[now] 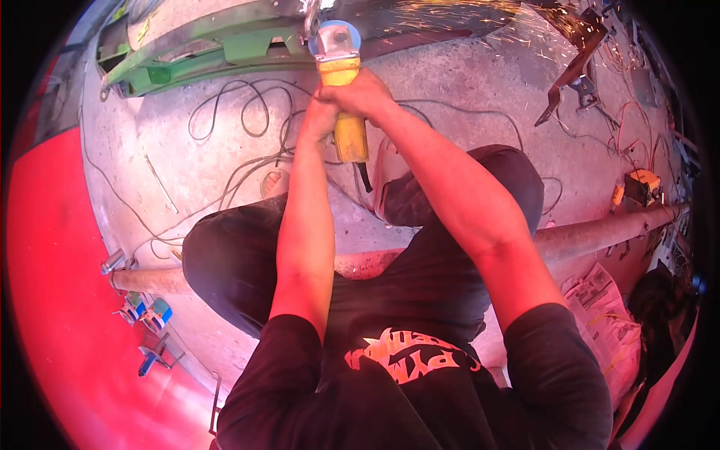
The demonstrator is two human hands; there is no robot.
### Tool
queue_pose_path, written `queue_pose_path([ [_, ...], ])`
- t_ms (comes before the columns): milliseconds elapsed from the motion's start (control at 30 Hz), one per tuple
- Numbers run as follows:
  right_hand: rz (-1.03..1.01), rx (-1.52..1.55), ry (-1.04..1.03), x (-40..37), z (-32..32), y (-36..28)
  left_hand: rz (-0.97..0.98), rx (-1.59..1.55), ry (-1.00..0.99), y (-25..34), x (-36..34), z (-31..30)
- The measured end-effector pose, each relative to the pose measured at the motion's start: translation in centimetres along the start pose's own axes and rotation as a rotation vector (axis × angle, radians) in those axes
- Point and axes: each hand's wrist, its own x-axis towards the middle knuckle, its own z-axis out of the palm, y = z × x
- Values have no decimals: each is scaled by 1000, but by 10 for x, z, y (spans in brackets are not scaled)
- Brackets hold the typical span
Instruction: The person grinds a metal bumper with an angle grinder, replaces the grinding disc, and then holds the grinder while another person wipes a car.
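Both my hands are wrapped round a yellow angle grinder, held out in front of me with its head pointing away. My left hand grips the body from the left side. Higher up, my right hand closes over the body just behind the metal gear head. A pale blue round disc shows around the head. At the top edge the disc is at or close to a metal piece, where a bright glare hides the contact. Orange sparks stream off to the right.
A green metal frame lies across the floor ahead. Dark cables loop over the concrete around my feet. I sit over a long pipe. Small cans stand at left by a red surface; a yellow-black box sits right.
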Motion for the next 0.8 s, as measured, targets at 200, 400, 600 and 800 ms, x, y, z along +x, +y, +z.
queue_pose_path([
  [200,21,-37,22,7,5,11,148,2,53,0,-6,14],
  [400,37,-75,-23,6,-7,9,171,-6,60,-8,0,15],
  [600,96,-191,28,-12,-12,-15,48,-191,12,-4,-4,18],
  [800,10,-328,218,-25,-13,-25,31,-342,-33,-6,-3,24],
])
